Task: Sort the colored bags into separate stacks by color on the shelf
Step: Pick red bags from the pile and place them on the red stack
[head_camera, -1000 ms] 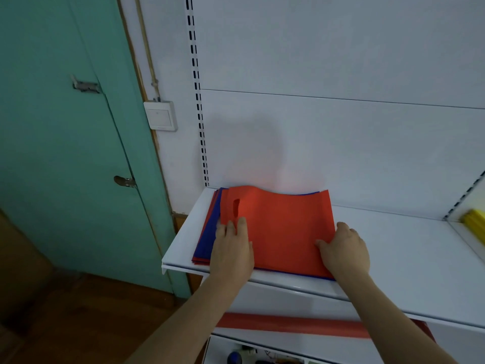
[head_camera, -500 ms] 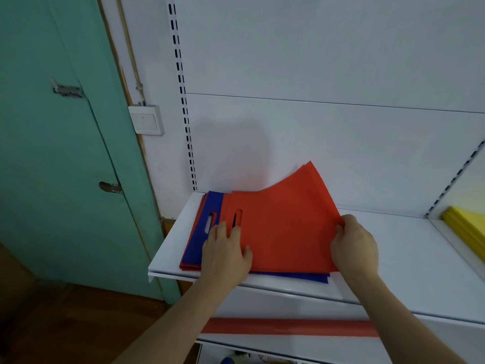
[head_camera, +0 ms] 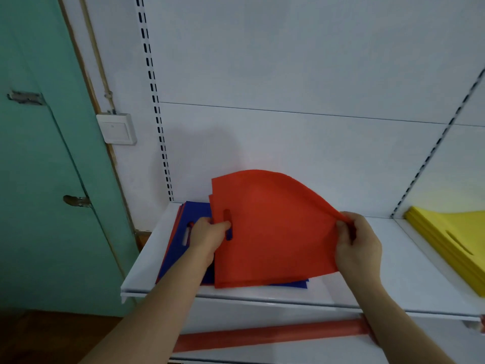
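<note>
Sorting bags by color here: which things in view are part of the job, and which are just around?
Job:
red bag, gripped by left hand and right hand
blue bags
yellow bags
shelf

Just around:
light switch
green door

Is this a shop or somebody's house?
Probably a shop or its stockroom. The white shelf hangs on slotted metal rails, like store racking, and flat stacks of yellow bags and blue bags lie on it like stock.
</note>
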`<state>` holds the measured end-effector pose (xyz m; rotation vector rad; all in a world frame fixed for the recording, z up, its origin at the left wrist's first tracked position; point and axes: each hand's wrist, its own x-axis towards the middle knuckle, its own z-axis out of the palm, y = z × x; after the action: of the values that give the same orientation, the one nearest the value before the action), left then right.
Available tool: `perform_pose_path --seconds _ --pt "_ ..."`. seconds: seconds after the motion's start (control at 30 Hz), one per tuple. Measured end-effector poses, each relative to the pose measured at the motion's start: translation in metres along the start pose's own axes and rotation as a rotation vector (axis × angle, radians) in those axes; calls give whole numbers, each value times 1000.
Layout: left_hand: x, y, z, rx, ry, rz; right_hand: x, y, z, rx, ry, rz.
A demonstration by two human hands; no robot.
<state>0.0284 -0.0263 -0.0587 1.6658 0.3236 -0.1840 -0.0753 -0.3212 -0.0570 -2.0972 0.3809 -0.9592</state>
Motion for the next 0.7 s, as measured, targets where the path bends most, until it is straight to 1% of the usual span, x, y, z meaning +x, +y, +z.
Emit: perform_pose_path --seconds 0.1,0.2,0.23,0.3,0.33,0.43,0.5,0.53,0.63,0.7 --pt "3 0 5 -53 5 27 0 -1 -3 46 15 37" --pt "8 0 4 -7 48 101 3 -2 -7 116 41 69" --pt "11 -1 4 -25 32 110 5 -2 -7 149 56 79" --pt "15 0 3 -148 -83 76 8 -2 -9 183 72 90" --pt "16 3 3 -190 -116 97 9 -2 -9 179 69 89" --pt "20 18 5 -248 -85 304 13 0 -12 163 70 90" --pt "20 29 4 -215 -83 430 16 2 -12 172 80 95" --pt "18 32 2 -192 -82 466 15 4 -11 180 75 92" --pt "17 22 -2 -116 -75 491 6 7 -1 167 -1 95" --pt "13 12 -3 -31 -92 495 -1 12 8 136 -67 134"
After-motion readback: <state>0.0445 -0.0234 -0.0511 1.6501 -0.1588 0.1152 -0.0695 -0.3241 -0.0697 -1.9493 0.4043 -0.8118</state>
